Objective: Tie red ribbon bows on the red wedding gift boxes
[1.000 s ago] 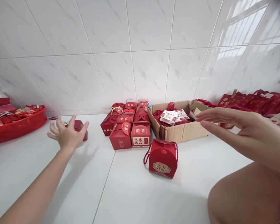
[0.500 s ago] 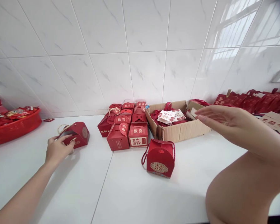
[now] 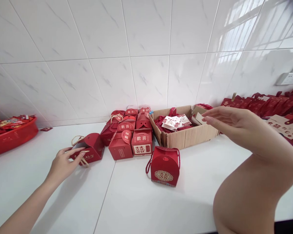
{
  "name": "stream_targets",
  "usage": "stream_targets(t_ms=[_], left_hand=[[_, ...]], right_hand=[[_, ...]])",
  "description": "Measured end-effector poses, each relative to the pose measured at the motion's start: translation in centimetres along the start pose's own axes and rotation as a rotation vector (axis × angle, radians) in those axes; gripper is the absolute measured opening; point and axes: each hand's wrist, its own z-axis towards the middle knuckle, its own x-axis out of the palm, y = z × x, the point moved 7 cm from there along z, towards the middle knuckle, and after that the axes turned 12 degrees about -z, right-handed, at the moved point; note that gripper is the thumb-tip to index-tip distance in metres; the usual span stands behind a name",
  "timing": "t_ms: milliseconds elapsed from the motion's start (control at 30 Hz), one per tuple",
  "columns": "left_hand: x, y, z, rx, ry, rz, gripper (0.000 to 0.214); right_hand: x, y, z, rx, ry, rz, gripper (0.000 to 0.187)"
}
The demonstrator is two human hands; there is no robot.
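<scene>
Left of the carton (image 3: 190, 137), the left hand (image 3: 63, 164), half-curled, grips a red box (image 3: 95, 146); by the carton's right end, the right hand (image 3: 246, 126) hovers, loosely open, empty.

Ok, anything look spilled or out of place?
A small, flat red item lies alone on the white surface right of the red plastic basin of wrapped packets, so it looks stray. No spill shows.

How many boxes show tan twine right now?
2: the held box in the left hand, and the leftmost box in the central cluster. Others may be hidden.
</scene>
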Motion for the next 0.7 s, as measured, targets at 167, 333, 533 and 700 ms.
stream_targets(t_ms=[167, 333, 533, 700], left_hand=[[-1.1, 1.8, -1.3, -0.005, 0.012, -0.13, 0.03], [0.8, -0.5, -1.7, 0.026, 0.081, -0.229, 0.036], [2.6, -5.9, -0.9, 0.082, 0.202, -0.091, 0.048], [-2.4, -15.0, -4.3, 0.317, 0.113, 0.109, 0.035]], right_hand=[[-0.2, -0.6, 0.2, -0.006, 0.0, -0.012, 0.028], [2.0, 0.2, 2.5, -0.089, -0.017, -0.013, 0.027], [11.2, 3.7, 5.6, -0.308, 0.238, -0.075, 0.03], [15.8, 5.2, 5.6, -0.397, 0.346, -0.252, 0.032]])
